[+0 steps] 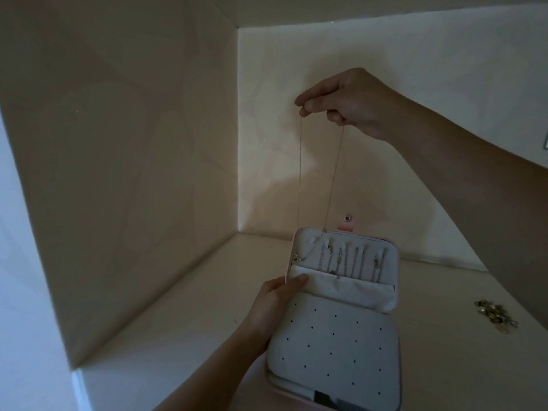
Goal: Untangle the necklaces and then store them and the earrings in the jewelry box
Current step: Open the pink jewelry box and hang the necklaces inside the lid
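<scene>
Head: right grip pinches necklace over jewelry box (left grip holds its edge).

Right grip: upper centre of frame, raised, knuckles up, thumb and forefinger pinched on necklace, other fingers curled under. Forearm ran in from the right edge. Left grip: lower centre, held jewelry box by its left edge, thumb on top. Forearm rose from the bottom edge.

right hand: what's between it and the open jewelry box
Head view: only two thin strands of the necklace, hanging from the right hand down to the jewelry box lid.
</scene>
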Demonstrator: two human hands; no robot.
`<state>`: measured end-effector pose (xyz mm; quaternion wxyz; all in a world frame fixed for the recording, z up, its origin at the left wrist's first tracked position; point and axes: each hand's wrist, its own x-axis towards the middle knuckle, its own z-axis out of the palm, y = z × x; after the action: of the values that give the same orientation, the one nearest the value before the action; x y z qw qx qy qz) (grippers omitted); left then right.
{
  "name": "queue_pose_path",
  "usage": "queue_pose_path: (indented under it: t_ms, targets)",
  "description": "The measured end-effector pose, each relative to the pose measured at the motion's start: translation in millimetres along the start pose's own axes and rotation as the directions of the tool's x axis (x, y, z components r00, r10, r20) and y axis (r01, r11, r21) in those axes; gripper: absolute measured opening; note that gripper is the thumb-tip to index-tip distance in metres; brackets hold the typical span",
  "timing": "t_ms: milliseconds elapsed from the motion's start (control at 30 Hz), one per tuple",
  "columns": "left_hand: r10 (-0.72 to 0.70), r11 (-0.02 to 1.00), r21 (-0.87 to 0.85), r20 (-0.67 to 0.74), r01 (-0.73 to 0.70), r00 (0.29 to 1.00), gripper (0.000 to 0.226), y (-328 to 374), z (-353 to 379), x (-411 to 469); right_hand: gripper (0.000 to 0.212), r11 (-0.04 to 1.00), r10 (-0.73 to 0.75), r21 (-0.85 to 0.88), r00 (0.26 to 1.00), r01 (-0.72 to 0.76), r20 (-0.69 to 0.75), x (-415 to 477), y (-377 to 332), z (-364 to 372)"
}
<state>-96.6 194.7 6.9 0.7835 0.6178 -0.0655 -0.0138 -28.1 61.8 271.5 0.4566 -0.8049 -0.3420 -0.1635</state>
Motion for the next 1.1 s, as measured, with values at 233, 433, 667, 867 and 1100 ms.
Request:
queue_pose_path:
  t_ms: [233,433,667,867,1100]
  targets:
    - [0.022,0.999,-0.03,0.024,-0.021,0.999,0.042,1,0,-1,0.016,1.0,-0.008,-0.015,1.0,0.008,0.015,0,-4,-1]
    - [0.03,1.0,-0.004,0.033,-0.03,0.999,0.046,-2,-2,0,0.016,0.999,-0.026,-0.023,0.999,0.027,0.032,1,-7,-5]
    - [-0.006,0.999,-0.041,0.042,0.008,0.999,0.05,2,-3,0,0.017,0.995,-0.011,-0.093,0.994,0.021,0.108,-2,-12,8]
    - [-0.017,0.995,-0.095,0.063,0.023,0.998,0.047,7,0,-3,0.016,0.993,0.011,-0.115,0.98,0.012,0.2,-8,-10,27]
    - [-0.042,0.998,-0.051,0.024,0.044,0.999,0.051,6,-1,-1,0.016,0.996,-0.04,-0.07,0.988,0.051,0.151,-9,-16,27]
